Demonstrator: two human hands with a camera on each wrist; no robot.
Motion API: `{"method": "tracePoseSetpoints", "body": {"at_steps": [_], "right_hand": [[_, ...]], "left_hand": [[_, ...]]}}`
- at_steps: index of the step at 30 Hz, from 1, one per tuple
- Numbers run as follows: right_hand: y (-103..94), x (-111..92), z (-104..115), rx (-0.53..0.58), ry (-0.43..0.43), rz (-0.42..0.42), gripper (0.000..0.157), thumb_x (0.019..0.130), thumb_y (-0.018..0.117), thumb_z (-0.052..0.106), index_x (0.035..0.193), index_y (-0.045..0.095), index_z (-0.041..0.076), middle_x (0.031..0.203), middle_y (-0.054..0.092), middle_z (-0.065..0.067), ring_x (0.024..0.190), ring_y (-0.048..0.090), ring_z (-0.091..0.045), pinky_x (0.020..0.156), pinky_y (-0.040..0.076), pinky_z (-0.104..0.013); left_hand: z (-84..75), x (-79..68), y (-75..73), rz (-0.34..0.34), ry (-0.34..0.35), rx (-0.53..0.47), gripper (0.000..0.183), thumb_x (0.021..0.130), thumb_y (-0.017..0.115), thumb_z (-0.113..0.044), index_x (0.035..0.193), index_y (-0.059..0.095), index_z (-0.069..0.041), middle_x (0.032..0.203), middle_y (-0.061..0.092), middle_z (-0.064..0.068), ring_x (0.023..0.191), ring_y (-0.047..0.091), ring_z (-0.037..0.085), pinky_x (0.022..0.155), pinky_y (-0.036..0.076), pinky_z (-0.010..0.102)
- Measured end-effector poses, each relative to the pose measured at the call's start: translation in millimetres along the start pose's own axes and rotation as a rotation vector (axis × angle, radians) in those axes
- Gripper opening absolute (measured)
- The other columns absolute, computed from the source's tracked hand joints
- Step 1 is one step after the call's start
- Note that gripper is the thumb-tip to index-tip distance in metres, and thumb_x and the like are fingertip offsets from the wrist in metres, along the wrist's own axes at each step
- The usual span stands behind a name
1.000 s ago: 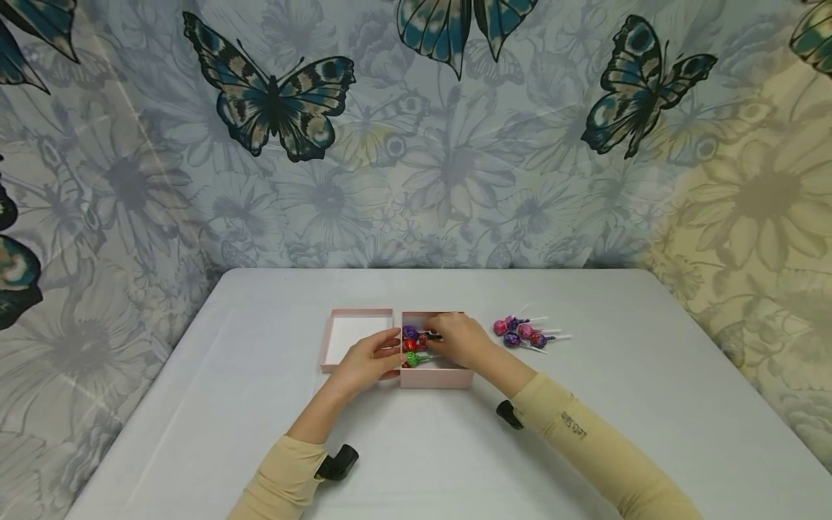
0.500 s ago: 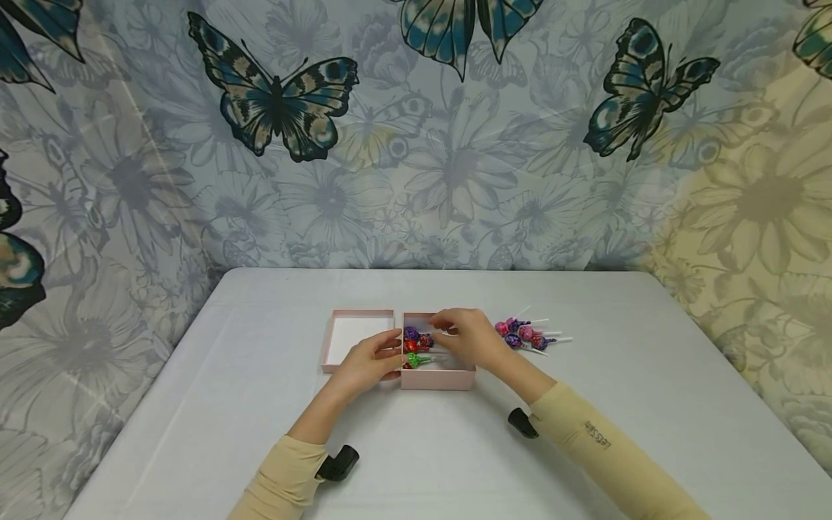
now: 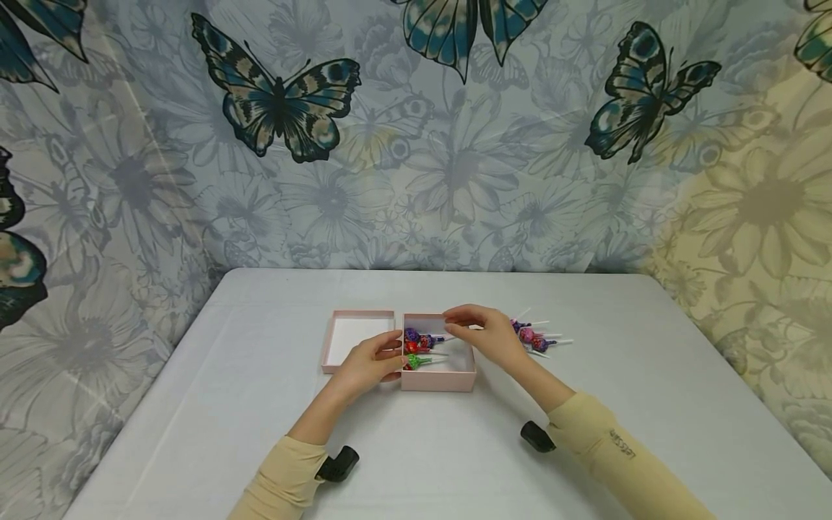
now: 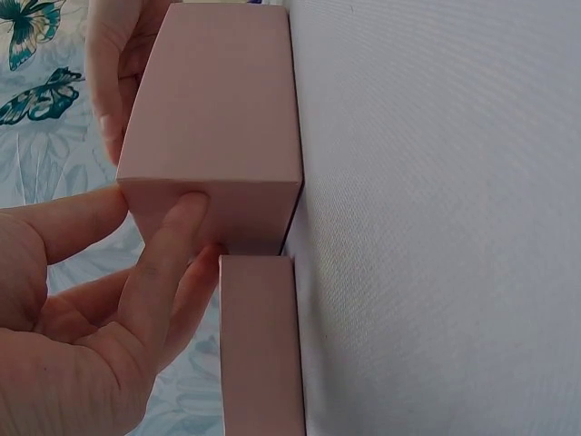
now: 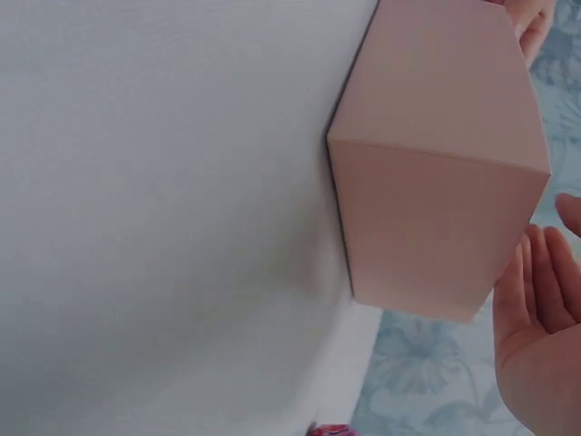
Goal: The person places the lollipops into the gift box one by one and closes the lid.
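A pink box stands on the table, with several lollipops in red, purple and green wrappers lying along its left side, sticks pointing right. My left hand touches the box's left wall; in the left wrist view its fairly straight fingers rest against that wall. Over the box's right rim hovers my right hand, fingers loosely bent. The right wrist view shows this hand beside the box, with nothing visible in its fingers.
A shallow pink lid lies inside up, just left of the box. More lollipops, pink and purple, are piled right of the box, partly behind the right hand. A butterfly-patterned cloth hangs behind the white table.
My right hand has come up out of the box and shifted right to its right rim, uncovering the lollipops and their sticks inside. The left hand has stayed in place.
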State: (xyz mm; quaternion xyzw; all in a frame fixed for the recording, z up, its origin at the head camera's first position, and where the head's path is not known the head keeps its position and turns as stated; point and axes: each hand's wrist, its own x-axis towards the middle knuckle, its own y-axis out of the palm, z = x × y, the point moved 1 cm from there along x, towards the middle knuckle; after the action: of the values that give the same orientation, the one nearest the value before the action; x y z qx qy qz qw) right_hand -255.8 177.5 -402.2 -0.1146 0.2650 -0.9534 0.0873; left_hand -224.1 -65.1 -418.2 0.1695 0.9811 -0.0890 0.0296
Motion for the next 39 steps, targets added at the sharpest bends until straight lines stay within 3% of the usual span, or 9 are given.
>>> {"method": "tracePoseSetpoints", "body": {"at_steps": [5,11,17,24,39], "right_hand": [[-2.8,-3.1,-6.2,0.168,0.074,-0.012,0.036,0.088,0.074,0.034,0.118,0.07,0.014,0.111,0.07,-0.003,0.102,0.064,-0.017,0.088,0.054,-0.032],[-9.8,-8.9,-13.7,0.317,0.122,-0.028,0.04,0.087,0.075,0.028,0.121,0.067,0.007,0.119,0.067,-0.013,0.104,0.065,-0.014,0.089,0.055,-0.026],[-24.8,-17.6,-21.6,0.285,0.158,-0.046,0.044,0.087,0.075,0.03,0.123,0.066,0.007,0.12,0.067,-0.009,0.107,0.063,-0.013,0.092,0.053,-0.027],[-40.2,-27.8,-38.5,0.248,0.195,-0.067,0.054,0.088,0.074,0.033,0.129,0.06,0.001,0.125,0.064,-0.015,0.103,0.064,-0.009,0.094,0.052,-0.039],[-69.5,-44.9,-59.0,0.117,0.231,-0.121,0.049,0.09,0.072,0.034,0.127,0.062,0.003,0.122,0.065,-0.015,0.097,0.062,-0.001,0.086,0.054,-0.021]], "left_hand": [[0.0,0.0,0.1,0.001,0.002,0.01,0.057,0.093,0.064,-0.002,0.144,0.042,0.004,0.137,0.05,0.027,0.123,0.053,0.037,0.079,0.059,0.036],[0.5,0.4,0.6,-0.004,0.001,-0.011,0.056,0.092,0.064,-0.001,0.144,0.042,0.004,0.137,0.05,0.027,0.123,0.053,0.038,0.079,0.06,0.038],[1.1,1.3,1.3,-0.009,-0.003,0.014,0.056,0.093,0.064,-0.002,0.144,0.043,0.002,0.136,0.051,0.025,0.122,0.053,0.037,0.078,0.06,0.037],[1.4,2.2,1.7,-0.016,-0.009,0.012,0.056,0.093,0.064,-0.001,0.144,0.043,0.002,0.136,0.051,0.024,0.122,0.053,0.036,0.077,0.06,0.035],[0.2,-0.1,2.1,-0.003,-0.007,0.0,0.056,0.092,0.063,0.0,0.144,0.042,0.004,0.137,0.05,0.027,0.123,0.053,0.037,0.078,0.06,0.036]]}}
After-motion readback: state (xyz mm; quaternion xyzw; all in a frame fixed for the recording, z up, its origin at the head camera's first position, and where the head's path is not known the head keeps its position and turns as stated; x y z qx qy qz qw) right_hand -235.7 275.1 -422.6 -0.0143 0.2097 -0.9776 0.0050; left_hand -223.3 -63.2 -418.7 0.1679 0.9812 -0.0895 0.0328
